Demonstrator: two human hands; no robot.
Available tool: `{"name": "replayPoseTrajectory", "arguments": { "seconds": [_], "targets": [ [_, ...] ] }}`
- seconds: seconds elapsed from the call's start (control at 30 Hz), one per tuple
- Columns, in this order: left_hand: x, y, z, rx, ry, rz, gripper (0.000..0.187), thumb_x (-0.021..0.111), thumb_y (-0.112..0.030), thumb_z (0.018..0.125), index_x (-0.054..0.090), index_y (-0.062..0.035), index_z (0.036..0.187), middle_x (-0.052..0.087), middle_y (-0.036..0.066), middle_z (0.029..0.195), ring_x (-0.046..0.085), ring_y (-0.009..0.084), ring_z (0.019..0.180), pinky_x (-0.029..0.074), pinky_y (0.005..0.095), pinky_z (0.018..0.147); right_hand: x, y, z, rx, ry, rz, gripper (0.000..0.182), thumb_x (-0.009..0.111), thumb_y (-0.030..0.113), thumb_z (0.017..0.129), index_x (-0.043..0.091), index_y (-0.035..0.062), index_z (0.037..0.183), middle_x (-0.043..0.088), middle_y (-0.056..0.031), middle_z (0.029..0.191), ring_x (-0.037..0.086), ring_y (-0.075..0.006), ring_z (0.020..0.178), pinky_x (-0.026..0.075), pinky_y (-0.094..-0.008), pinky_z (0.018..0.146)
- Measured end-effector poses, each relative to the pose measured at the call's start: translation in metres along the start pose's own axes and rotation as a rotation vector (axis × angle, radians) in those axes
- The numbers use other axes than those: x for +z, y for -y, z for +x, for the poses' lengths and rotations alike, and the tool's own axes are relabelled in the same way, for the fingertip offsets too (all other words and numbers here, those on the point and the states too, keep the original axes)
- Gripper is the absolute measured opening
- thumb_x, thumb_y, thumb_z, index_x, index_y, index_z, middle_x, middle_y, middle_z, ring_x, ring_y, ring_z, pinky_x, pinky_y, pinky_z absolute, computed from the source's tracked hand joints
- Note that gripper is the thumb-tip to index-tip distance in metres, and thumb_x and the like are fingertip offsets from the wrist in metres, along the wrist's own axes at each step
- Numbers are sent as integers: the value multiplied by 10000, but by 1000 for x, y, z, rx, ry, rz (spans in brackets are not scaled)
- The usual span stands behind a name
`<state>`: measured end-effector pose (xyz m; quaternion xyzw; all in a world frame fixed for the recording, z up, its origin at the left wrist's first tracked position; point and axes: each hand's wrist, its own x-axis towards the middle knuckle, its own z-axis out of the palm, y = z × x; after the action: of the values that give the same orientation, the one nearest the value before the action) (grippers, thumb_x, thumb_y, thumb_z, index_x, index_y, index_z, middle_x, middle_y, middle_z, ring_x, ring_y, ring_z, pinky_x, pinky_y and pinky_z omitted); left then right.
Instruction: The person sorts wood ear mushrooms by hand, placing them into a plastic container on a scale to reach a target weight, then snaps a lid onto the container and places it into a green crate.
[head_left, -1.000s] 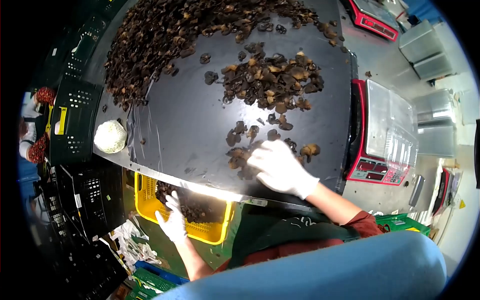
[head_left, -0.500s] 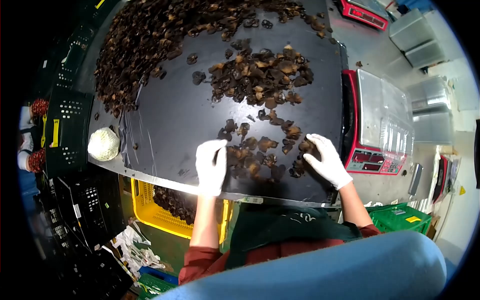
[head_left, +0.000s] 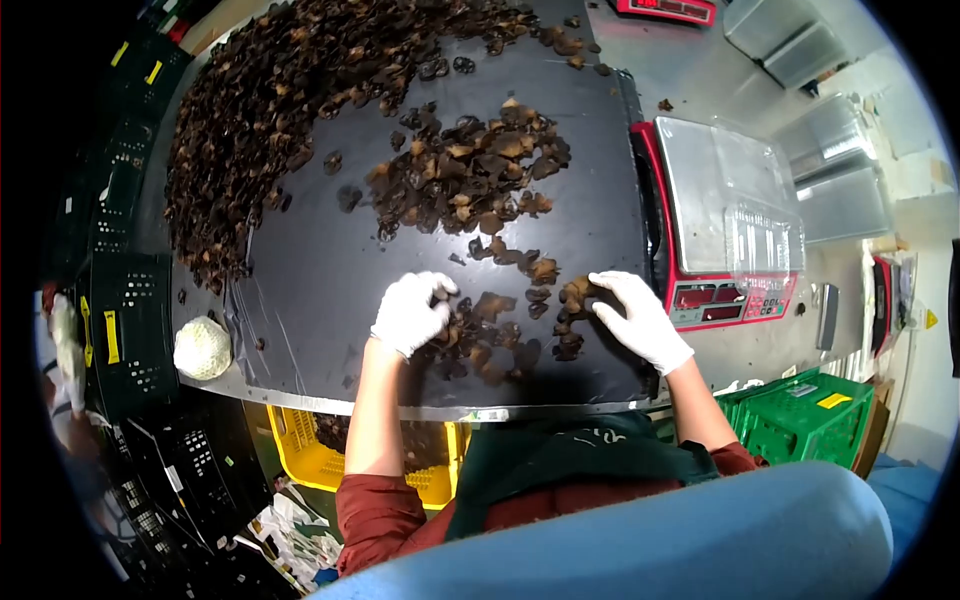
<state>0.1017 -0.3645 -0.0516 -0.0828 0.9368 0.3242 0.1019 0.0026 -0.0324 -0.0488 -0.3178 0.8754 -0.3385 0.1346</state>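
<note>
Dark brown wood ear mushrooms lie on the black sheet [head_left: 300,340] of the worktop. Both my hands wear white gloves. My left hand [head_left: 415,312] is at the left edge of a small loose group of wood ears [head_left: 492,340], its fingers curled together; what they may hold is hidden. On the other side of the group, my right hand [head_left: 640,322] has thumb and fingers apart, the tips against a few wood ears [head_left: 576,296]. A middle heap of wood ears [head_left: 465,170] lies beyond my hands, and a much larger pile [head_left: 270,120] covers the far left.
A red scale [head_left: 720,215] bearing clear plastic trays stands on the right. Clear containers [head_left: 835,170] are stacked behind it. A white netted ball [head_left: 203,348] sits at the left corner, near black crates [head_left: 130,350]. Below the edge are a yellow crate [head_left: 300,455] and a green crate [head_left: 810,420].
The view has shifted, so the table contents appear further left. My left hand has turned, its fingers curling in at the small group. My right hand stays by the right-hand wood ears.
</note>
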Motion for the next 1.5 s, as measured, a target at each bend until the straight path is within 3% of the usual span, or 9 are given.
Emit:
{"name": "replayPoseTrajectory", "arguments": {
  "seconds": [0.1, 0.43, 0.57, 0.73, 0.87, 0.97, 1.17, 1.3, 1.5],
  "targets": [
    [22, 11, 25, 47, -329, -54, 140, 669, -114, 814, 644, -85, 948, 638, 69, 883, 623, 250, 905, 506, 351, 835, 0, 2, 8, 7, 8, 26, 351, 618, 195, 878, 606, 52, 1198, 612, -146, 1145, 565, -306, 1092, 441, -390, 974],
    [46, 13, 43, 131, -280, 277, 74, 622, -117, 827, 579, -74, 870, 561, 133, 858, 587, 333, 827, 499, 435, 737, 43, 18, 65, -182, -75, -247, 303, 663, 263, 824, 680, 73, 1059, 652, -131, 921, 599, -307, 852, 469, -406, 811],
    [44, 27, 20, 177, -472, 4, 91, 597, -123, 885, 607, -40, 920, 620, 167, 890, 607, 363, 827, 503, 398, 734, 22, 30, 74, -70, 54, -84, 271, 628, 218, 834, 700, 68, 1048, 674, -145, 872, 618, -329, 846, 476, -413, 808],
    [-6, 12, -69, -314, -568, -700, 74, 620, -114, 919, 623, -45, 945, 637, 69, 870, 588, 147, 810, 488, 282, 760, 17, 67, 55, -48, 112, 192, 344, 629, 244, 860, 664, 45, 1139, 684, -175, 984, 641, -326, 923, 492, -398, 839],
    [-8, 94, -143, -475, -932, -283, 297, 655, -87, 871, 597, -57, 1161, 585, 121, 1143, 587, 211, 997, 473, 350, 912, 70, 113, 26, -515, 382, 433, 481, 632, 344, 884, 582, 13, 1230, 659, -152, 974, 619, -264, 869, 483, -365, 812],
    [-13, 101, -182, -575, -992, 273, 517, 643, -45, 822, 512, -72, 1322, 384, 189, 1398, 358, 363, 1327, 284, 468, 1116, 79, 117, 37, -616, 243, 169, 381, 662, 224, 826, 610, 54, 1164, 625, -124, 999, 596, -282, 930, 466, -391, 852],
    [4, 85, -173, -413, -925, 168, 366, 658, -58, 839, 601, -70, 1200, 551, 151, 1237, 497, 320, 1205, 365, 423, 1057, 93, 48, 67, -427, 236, -129, 329, 610, 193, 866, 600, 119, 1186, 600, -94, 1029, 584, -300, 942, 487, -380, 846],
    [18, 43, -117, -200, -785, 72, 306, 660, -72, 833, 627, -78, 1137, 606, 143, 1146, 554, 319, 1106, 416, 414, 1000, 41, 58, 73, 57, 257, 525, 312, 597, 154, 929, 622, 25, 1213, 664, -45, 952, 594, -109, 796, 489, -233, 752],
    [42, -25, -2, 263, -595, -15, 326, 632, -121, 841, 627, -87, 1165, 631, 137, 1101, 557, 328, 1082, 432, 417, 977, 19, 33, 56, 471, 244, 1272, 384, 581, 108, 938, 538, -48, 1286, 649, -86, 990, 665, -187, 900, 540, -314, 811]
  ]
}}
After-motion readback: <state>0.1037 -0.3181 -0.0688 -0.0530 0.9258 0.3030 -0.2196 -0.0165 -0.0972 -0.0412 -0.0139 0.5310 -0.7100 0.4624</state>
